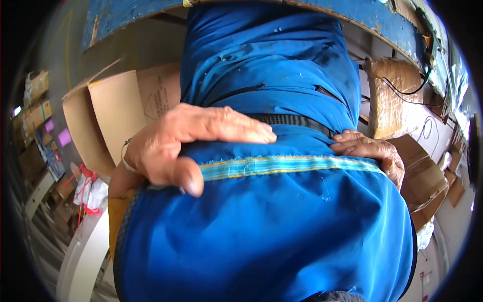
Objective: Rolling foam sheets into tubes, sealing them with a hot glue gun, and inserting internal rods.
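Note:
A blue apron point(261, 226) covers my front and lap, with a turquoise striped trim point(282, 165) running across it and a black webbing strap point(294, 120) at the waist. My left hand point(201, 133) hovers over the cloth at the left, its fingers stretched toward the right and the thumb apart, holding nothing. A thin bracelet point(125, 153) circles that wrist. At the right side of the waist, the bent fingers of my right hand point(370, 151) press on the gathered apron cloth by the strap's end. The right fingertips partly sink into the folds.
A worn blue tabletop point(136, 20) crosses the far side. At left stands an open cardboard box point(118, 103); at right are a tape-wrapped carton point(395, 95) and another open box point(420, 173). Black cables point(402, 92) hang by the wrapped carton. Red-and-white bags point(89, 194) lie at left.

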`<state>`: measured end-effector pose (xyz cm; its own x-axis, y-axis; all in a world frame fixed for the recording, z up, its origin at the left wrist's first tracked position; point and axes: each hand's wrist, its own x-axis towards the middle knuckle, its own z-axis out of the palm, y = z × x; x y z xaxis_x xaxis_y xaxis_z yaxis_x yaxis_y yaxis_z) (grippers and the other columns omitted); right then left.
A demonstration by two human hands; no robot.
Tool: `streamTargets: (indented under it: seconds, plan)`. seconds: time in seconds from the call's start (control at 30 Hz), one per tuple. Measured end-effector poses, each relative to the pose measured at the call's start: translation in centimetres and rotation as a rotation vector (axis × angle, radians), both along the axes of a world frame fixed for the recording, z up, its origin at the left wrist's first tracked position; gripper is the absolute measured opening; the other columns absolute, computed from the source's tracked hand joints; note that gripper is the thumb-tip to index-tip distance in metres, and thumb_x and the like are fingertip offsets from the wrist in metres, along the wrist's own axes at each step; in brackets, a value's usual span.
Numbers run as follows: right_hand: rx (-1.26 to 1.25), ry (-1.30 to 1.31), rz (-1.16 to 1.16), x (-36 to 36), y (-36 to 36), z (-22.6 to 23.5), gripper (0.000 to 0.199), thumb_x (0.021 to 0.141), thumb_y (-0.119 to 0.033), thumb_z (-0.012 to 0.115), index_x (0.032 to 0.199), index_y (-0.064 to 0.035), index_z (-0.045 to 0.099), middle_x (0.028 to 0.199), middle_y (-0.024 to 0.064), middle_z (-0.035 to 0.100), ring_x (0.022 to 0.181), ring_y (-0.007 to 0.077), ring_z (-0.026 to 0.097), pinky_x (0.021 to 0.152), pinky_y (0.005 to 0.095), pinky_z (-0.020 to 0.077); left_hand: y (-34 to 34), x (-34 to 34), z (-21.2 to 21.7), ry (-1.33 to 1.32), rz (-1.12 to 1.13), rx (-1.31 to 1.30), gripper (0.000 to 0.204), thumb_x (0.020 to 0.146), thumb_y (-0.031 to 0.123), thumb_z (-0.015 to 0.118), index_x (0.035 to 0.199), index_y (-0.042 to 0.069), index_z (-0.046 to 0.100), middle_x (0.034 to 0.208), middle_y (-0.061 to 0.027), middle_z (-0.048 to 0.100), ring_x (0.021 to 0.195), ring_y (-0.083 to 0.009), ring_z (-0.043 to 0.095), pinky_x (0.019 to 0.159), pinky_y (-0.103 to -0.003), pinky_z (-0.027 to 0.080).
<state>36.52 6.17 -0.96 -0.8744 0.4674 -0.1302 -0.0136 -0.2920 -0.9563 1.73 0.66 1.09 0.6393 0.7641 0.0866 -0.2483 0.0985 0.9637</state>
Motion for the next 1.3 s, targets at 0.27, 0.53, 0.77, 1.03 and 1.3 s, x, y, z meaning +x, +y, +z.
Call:
streamTargets:
  seconds: [0.27,0.53,0.77,1.03,1.3]
  plan:
    - [-0.287,0.274,-0.345,0.7,-1.3,-2.2,0.052,0.091,-0.043,0.043,0.111,0.0032,0.054,0.091,0.0174,0.062,0.103,0.0319,0.055,0.101,0.0451,0.0343,-1.7,-0.9,-1.7,0.411,0.167,-0.127,0.096,0.080,0.075,0.014,0.113,-0.003,0.059,0.124,-0.0209,0.053,0.125,-0.0335,0.041,0.107,-0.047,0.025]
    - [-0.294,0.240,-0.587,-1.8,-0.7,-1.1,0.063,0.085,-0.053,0.050,0.118,0.0011,0.054,0.116,0.0176,0.057,0.109,0.0300,0.053,0.103,0.0417,0.0317,-0.2,0.7,-4.0,0.421,0.232,0.054,0.087,0.086,0.067,0.009,0.119,0.003,0.057,0.125,-0.0148,0.054,0.124,-0.0271,0.042,0.108,-0.040,0.023]
    - [0.097,-0.261,-0.232,-4.3,-0.4,2.5,0.071,0.080,-0.063,0.047,0.124,-0.0081,0.054,0.128,0.0156,0.050,0.124,0.0301,0.040,0.108,0.0447,0.0204,0.4,0.7,-3.6,0.432,0.204,0.039,0.076,0.089,0.065,0.023,0.118,0.004,0.059,0.120,-0.0171,0.054,0.119,-0.0306,0.043,0.106,-0.041,0.025]
    - [-0.081,-0.233,-0.497,-3.9,-2.0,1.2,0.046,0.086,-0.040,0.059,0.117,-0.0069,0.059,0.114,0.0089,0.059,0.114,0.0206,0.049,0.104,0.0350,0.0292,0.4,0.2,-5.0,0.323,0.207,0.080,0.057,0.089,0.051,0.047,0.117,0.004,0.058,0.119,-0.0145,0.056,0.117,-0.0279,0.047,0.103,-0.040,0.031]
    - [-0.310,-0.170,-0.703,-2.4,-1.1,-0.6,0.020,0.089,-0.020,0.058,0.100,-0.0035,0.063,0.097,0.0072,0.065,0.096,0.0136,0.057,0.091,0.0273,0.0418,0.3,-2.2,-5.5,0.271,0.713,-0.094,0.027,0.088,0.007,0.058,0.114,-0.001,0.057,0.107,-0.0097,0.062,0.100,-0.0152,0.058,0.090,-0.028,0.044]
